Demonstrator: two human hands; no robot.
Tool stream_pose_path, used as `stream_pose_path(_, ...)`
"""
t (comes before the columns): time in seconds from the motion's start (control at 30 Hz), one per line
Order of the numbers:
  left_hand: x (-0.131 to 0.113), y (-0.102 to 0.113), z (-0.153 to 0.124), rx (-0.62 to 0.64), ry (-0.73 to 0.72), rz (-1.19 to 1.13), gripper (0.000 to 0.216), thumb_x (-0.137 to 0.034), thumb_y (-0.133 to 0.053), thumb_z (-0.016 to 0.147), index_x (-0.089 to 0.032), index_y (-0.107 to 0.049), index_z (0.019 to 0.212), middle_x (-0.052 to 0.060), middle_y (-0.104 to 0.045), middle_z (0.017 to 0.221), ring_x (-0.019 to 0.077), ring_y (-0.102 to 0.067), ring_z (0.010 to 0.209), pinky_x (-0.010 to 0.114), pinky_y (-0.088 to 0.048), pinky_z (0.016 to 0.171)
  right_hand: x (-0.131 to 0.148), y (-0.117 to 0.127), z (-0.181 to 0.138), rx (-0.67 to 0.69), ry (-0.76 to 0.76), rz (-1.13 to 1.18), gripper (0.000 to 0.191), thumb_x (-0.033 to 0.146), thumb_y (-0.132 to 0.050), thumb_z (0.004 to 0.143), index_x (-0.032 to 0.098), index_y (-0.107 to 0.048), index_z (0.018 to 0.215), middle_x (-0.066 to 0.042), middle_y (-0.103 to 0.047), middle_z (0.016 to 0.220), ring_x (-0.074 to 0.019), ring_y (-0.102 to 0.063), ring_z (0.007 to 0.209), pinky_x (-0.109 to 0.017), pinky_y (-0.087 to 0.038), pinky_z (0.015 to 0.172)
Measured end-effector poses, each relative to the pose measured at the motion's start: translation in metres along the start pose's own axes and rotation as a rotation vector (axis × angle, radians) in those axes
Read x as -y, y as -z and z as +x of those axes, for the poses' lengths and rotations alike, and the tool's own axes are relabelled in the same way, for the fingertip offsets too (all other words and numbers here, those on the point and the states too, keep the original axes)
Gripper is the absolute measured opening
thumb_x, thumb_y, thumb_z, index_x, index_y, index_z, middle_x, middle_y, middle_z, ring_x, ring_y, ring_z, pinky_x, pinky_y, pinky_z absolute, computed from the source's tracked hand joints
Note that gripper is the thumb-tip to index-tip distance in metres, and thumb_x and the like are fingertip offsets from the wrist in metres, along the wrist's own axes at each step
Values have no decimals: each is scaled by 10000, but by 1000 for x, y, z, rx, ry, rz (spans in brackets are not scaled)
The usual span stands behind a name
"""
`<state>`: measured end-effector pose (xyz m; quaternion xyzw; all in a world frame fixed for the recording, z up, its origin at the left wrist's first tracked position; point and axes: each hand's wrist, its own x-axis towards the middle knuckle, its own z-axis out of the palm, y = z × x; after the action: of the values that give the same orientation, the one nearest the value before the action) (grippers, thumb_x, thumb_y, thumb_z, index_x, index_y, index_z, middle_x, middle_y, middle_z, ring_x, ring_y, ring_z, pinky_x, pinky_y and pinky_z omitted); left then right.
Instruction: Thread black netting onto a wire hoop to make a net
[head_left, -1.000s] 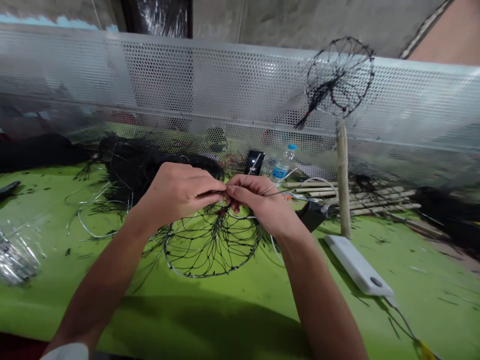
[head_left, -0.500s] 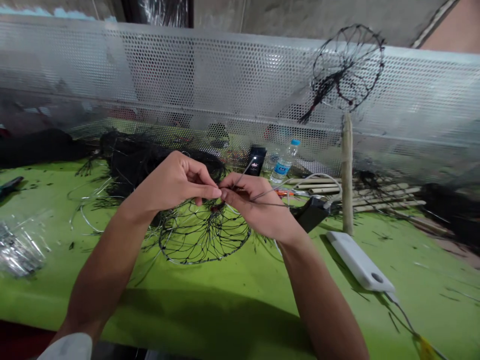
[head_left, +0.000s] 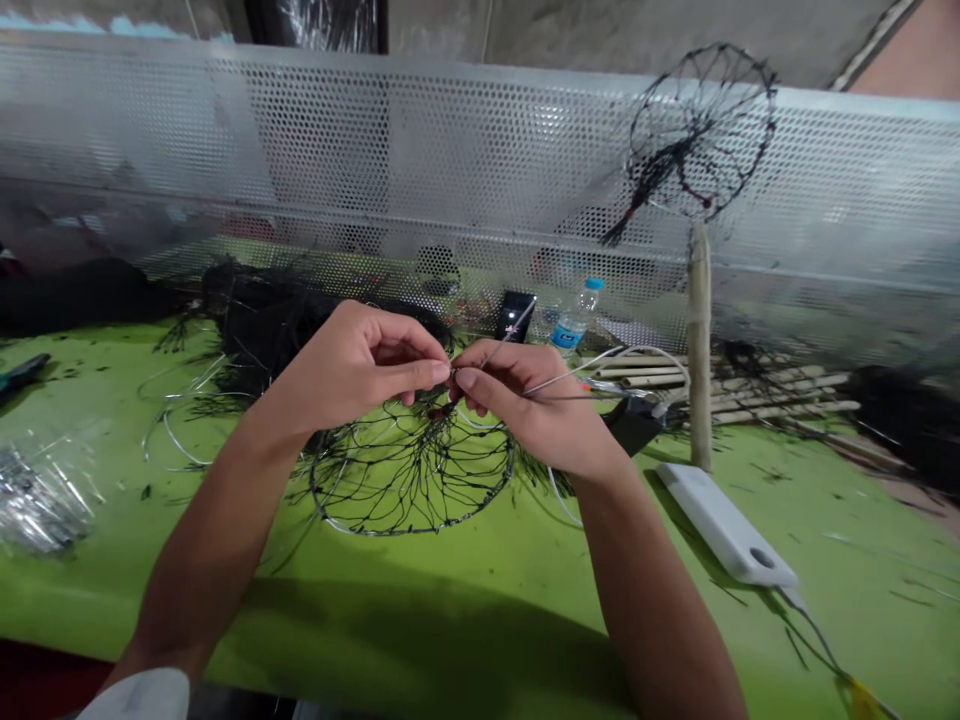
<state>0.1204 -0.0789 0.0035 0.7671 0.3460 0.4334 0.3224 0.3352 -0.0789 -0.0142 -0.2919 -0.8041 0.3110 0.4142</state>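
Observation:
A wire ring strung with black knotted netting (head_left: 411, 478) lies below my hands on the green table, its cords gathering to a dark reddish bunch near the middle. My left hand (head_left: 364, 365) is closed, thumb and forefinger pinched together above the net. What lies between those fingertips is too small to make out. My right hand (head_left: 529, 395) is closed too, its thumb pressed on the forefinger just beside the left fingertips. Thin grey wire (head_left: 559, 380) passes through the right fingers, with one end sticking up past the knuckles and a loop trailing right.
A perforated metal panel (head_left: 465, 160) runs along the back. On a wooden post (head_left: 699, 350) stands another netted ring (head_left: 701, 130). A white power bank (head_left: 724, 525), a water bottle (head_left: 577, 318), sticks (head_left: 780, 390), a black netting pile (head_left: 251, 325) and a plastic bag (head_left: 41, 500) surround the hands.
My right hand has shifted slightly right, and the two hands' fingertips are a little farther apart. The netted ring shows a little more between them. Both pinches are kept.

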Motion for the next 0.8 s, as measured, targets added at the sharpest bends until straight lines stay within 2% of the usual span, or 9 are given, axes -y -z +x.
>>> stream_pose_path(0.1, -1, -1, 1, 2, 62, -23, 66, -212, -773, 796, -165, -766, 750, -18, -677, 569, 81, -607, 469, 157, -484, 439, -1, -4, -1, -26, 73, -120, 188, 265, -594, 998, 186, -695, 861, 19, -553, 678, -109, -405, 583, -279, -324, 561)
stream_pose_path(0.2, 1, -2, 3, 34, 140, -43, 158, -205, -728, 818, -152, -708, 671, -14, -644, 532, 70, -551, 405, 158, -430, 383, -2, -9, -1, 9, 146, -173, 240, 246, -560, 1025, 184, -680, 827, 1, -608, 753, -105, -409, 604, -278, -341, 584)
stream_pose_path(0.33, 6, -4, 4, 59, 131, -36, 169, -216, -691, 876, -152, -665, 722, -22, -625, 543, 64, -534, 414, 163, -414, 392, -2, -9, 0, 8, 109, -173, 256, 263, -564, 1025, 187, -681, 810, 16, -567, 687, -107, -416, 591, -280, -331, 576)
stream_pose_path(0.4, 8, -5, 3, 25, 47, -20, 108, -258, -710, 899, -169, -660, 864, -33, -646, 595, 84, -591, 480, 177, -471, 450, -1, -6, 0, -15, 59, -133, 276, 279, -585, 1012, 186, -667, 766, 29, -527, 627, -104, -416, 566, -279, -319, 556)
stream_pose_path(0.47, 7, -5, 0, -14, -77, 65, 152, -293, -719, 916, -193, -651, 1008, -27, -701, 721, 106, -661, 598, 202, -539, 552, 1, -2, 0, -31, 22, -82, 282, 286, -600, 999, 182, -659, 744, 32, -525, 602, -103, -443, 555, -274, -323, 541)
stream_pose_path(0.53, 4, -6, -3, -37, -221, 237, 190, -282, -731, 915, -215, -669, 1081, -6, -752, 923, 124, -709, 760, 239, -590, 712, 1, 0, 1, -43, -1, -32, 279, 285, -595, 995, 177, -662, 746, 24, -554, 609, -103, -479, 555, -266, -337, 529)
stream_pose_path(0.63, 4, -7, -4, -94, -420, 516, 209, -190, -723, 911, -230, -705, 1116, 10, -756, 1145, 161, -721, 1008, 302, -578, 955, 1, 4, 2, -57, -27, 16, 272, 291, -603, 984, 170, -664, 748, 20, -579, 613, -100, -505, 544, -252, -360, 514)
stream_pose_path(0.7, 7, -8, -3, -146, -557, 629, 224, -145, -684, 934, -211, -706, 1146, 38, -754, 1196, 183, -709, 1112, 330, -556, 1027, 1, 5, 2, -66, -20, 21, 249, 288, -620, 970, 164, -671, 760, 21, -587, 610, -98, -511, 535, -243, -372, 501)
stream_pose_path(0.8, 14, -9, 1, -202, -715, 732, 207, -142, -657, 962, -188, -703, 1158, 69, -754, 1233, 207, -702, 1171, 354, -541, 1046, 1, 7, 2, -74, 3, 21, 233, 264, -623, 965, 155, -675, 766, 17, -605, 623, -94, -524, 531, -234, -389, 491)
